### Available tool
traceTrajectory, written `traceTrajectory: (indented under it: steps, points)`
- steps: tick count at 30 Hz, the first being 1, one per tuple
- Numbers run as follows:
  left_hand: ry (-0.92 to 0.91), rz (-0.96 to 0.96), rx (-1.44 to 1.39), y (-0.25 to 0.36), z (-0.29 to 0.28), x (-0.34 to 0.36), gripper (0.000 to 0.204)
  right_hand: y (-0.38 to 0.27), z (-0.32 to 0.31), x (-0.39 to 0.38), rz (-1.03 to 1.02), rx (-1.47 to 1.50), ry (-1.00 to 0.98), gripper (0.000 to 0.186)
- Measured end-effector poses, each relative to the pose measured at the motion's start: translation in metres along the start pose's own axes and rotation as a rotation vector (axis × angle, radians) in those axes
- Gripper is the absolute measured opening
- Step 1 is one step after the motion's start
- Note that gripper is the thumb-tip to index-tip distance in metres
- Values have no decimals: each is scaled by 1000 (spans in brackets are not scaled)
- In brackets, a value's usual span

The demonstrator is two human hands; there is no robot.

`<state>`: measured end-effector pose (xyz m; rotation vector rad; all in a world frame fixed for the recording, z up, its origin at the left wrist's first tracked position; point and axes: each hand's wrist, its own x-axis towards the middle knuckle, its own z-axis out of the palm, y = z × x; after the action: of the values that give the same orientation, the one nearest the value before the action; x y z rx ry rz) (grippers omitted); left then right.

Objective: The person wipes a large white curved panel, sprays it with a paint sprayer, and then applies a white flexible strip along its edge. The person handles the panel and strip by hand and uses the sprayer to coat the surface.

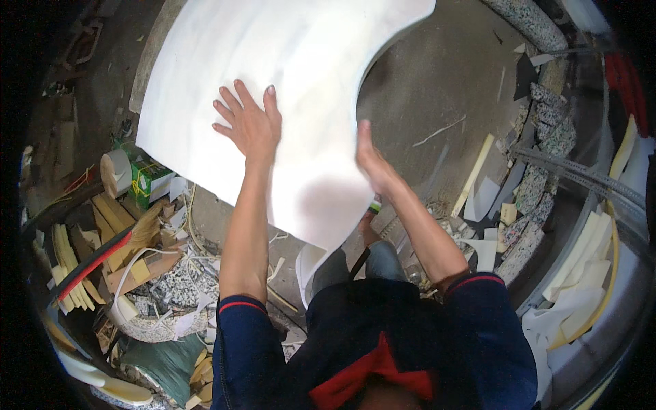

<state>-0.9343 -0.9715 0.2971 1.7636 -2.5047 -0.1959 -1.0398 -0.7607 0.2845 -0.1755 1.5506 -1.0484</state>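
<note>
A large, smooth white sheet [307, 75], which looks like foam, spreads out in front of me. A rounded cut-out shapes its right side, and its near corner curls down toward my legs. My left hand [254, 128] lies flat on its upper face with the fingers spread. At the lower part of the curved right edge, my right hand [372, 160] grips the sheet. The thumb points away from me along that edge, while the other fingers are hidden under or behind the sheet.
Wood offcuts [113, 229], a brush [143, 229] and a green box [147, 179] lie at left. Speckled foam pieces [547, 150] and white strips [482, 198] lie along the right. A metal rail [588, 178] juts in there. The grey floor [430, 89] shows beyond the cut-out.
</note>
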Motion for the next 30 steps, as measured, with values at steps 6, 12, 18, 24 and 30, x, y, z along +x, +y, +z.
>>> traceTrajectory:
  steps: [6, 12, 18, 24, 30]
  points:
    - [-35, -6, 14, 1, -5, 2, 83, -99, 13, 50, -88, 341, 59, 104]
    - [-40, -17, 0, -1, -3, 2, 83, -136, -21, 112, -269, 662, 181, 110]
    - [-66, -44, 64, 2, -5, 3, 79, -95, 5, 110, -282, 191, 307, 110]
    - [-80, -49, 59, 5, -7, 4, 77, -170, -53, 157, -303, 798, 365, 111]
    - [-63, -33, 41, -3, 3, 1, 78, -191, -121, 177, -413, 855, 451, 109]
